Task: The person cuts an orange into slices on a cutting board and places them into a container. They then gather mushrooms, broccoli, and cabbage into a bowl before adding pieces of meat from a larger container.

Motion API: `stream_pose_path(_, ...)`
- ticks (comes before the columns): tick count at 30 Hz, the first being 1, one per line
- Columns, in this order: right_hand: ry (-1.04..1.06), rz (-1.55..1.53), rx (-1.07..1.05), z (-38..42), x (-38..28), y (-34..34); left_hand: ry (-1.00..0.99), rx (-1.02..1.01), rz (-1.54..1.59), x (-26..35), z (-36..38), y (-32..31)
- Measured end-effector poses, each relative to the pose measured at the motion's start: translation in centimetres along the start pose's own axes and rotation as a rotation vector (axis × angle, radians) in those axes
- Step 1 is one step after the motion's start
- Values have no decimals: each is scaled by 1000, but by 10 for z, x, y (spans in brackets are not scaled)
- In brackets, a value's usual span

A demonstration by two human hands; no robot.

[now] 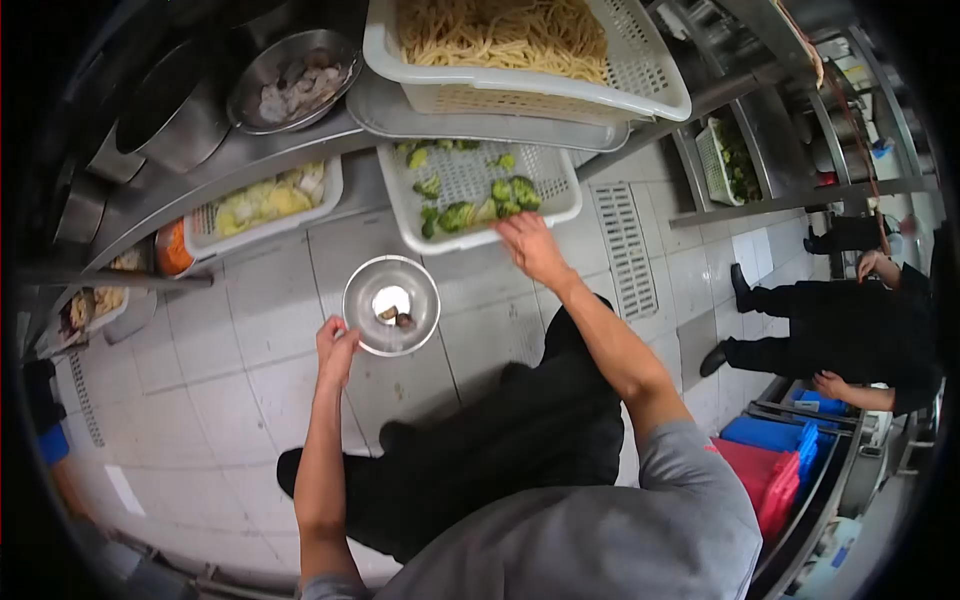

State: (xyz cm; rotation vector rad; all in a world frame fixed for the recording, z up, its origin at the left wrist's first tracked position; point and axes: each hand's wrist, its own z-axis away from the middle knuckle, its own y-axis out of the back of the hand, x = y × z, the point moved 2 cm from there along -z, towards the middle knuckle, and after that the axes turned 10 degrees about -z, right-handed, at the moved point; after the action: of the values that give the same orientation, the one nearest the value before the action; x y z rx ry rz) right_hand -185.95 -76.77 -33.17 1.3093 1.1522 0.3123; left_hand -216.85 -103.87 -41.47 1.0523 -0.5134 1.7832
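My left hand is closed on the rim of a round metal bowl, holding it over the floor. Inside the bowl lie a few small dark brown pieces. My right hand is at the front rim of a white perforated basket, its fingers curled over the edge. Broccoli florets lie in that basket, mostly along its front side, close to my fingertips. The basket sticks out from under the metal counter.
Above stands a white basket of noodles on a metal tray. Left are a bowl of pale raw pieces, a tub of cut vegetables and steel pots. A person in black stands right, near red and blue bins.
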Motion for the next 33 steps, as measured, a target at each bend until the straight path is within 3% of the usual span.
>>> stream_pose_path(2, 23, -60, 11, 0, -7, 1, -13, -30, -14, -17, -17, -1)
stream_pose_path(5, 7, -467, 0, -18, -4, 16, -20, -60, -9, -23, -33, 4)
stream_pose_path(6, -218, -581, -15, -27, 4, 22, -16, -73, -17, -13, -30, 4)
stream_pose_path(9, -374, -289, -138, -56, 43, 10, -7, -83, -60, -18, -24, 7)
stream_pose_path(15, -317, 133, -440, -87, 85, -19, 6, 7, -41, -16, 7, 18)
stream_pose_path(16, -369, 102, -493, -93, 92, -25, 16, 21, -36, -17, 11, 18)
stream_pose_path(19, -186, -16, -508, -101, 104, -24, 21, 49, -40, -13, 25, 20)
stream_pose_path(20, -365, -182, -556, -101, 105, -14, 16, 62, -36, -8, 32, 20)
stream_pose_path(24, -433, -415, -316, -102, 140, 10, -26, 172, -4, 13, 55, 26)
stream_pose_path(27, -169, -148, -100, -107, 174, -10, -25, 250, 13, 41, 70, 33)
stream_pose_path(33, -269, -63, -310, -124, 166, -24, -153, 346, -127, 127, 92, 34)
